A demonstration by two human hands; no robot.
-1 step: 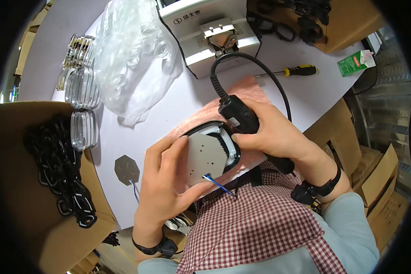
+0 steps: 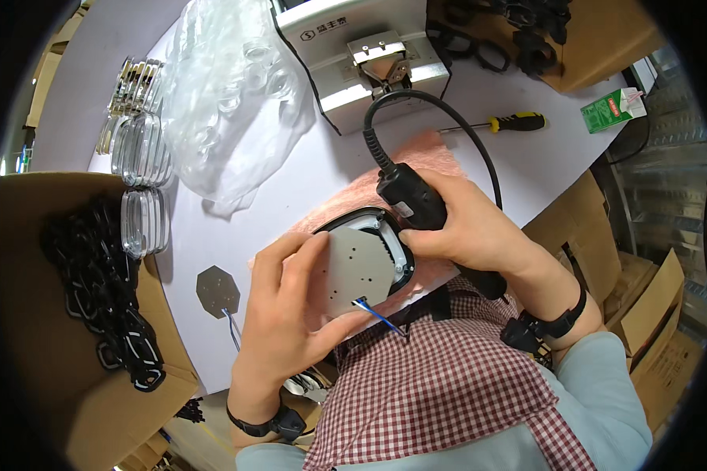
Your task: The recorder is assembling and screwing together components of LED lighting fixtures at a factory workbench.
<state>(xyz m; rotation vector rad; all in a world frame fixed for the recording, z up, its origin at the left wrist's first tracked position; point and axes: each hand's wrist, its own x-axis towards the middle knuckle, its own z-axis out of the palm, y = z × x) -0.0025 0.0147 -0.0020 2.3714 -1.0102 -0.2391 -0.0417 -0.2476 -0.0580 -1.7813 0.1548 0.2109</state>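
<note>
My left hand [image 2: 279, 302] is closed on a grey hexagonal plate [image 2: 357, 271], fingers on its left side and thumb at its lower edge. Blue and white wires [image 2: 381, 318] come out of the plate's lower edge. The plate is over a black rounded housing [image 2: 407, 255] with a pale inside, hiding much of it. In my right hand [image 2: 475, 228] is a black corded power screwdriver [image 2: 410, 196], its body lying between thumb and fingers. The right thumb also rests against the housing's rim. A pink cloth [image 2: 322, 212] lies beneath the housing.
A second hexagonal plate [image 2: 217, 293] with wires lies at left, near a carton [image 2: 173, 330] of black frames. Clear lens-like covers [image 2: 144, 224] stand behind it, beside a plastic bag [image 2: 228, 118]. A metal machine [image 2: 353, 86], yellow-black screwdriver [image 2: 518, 122] and drink carton [image 2: 609, 110] are farther back.
The grey hexagonal plate has shifted slightly to the right over the housing, together with my left fingers. My right hand and the power screwdriver have hardly moved.
</note>
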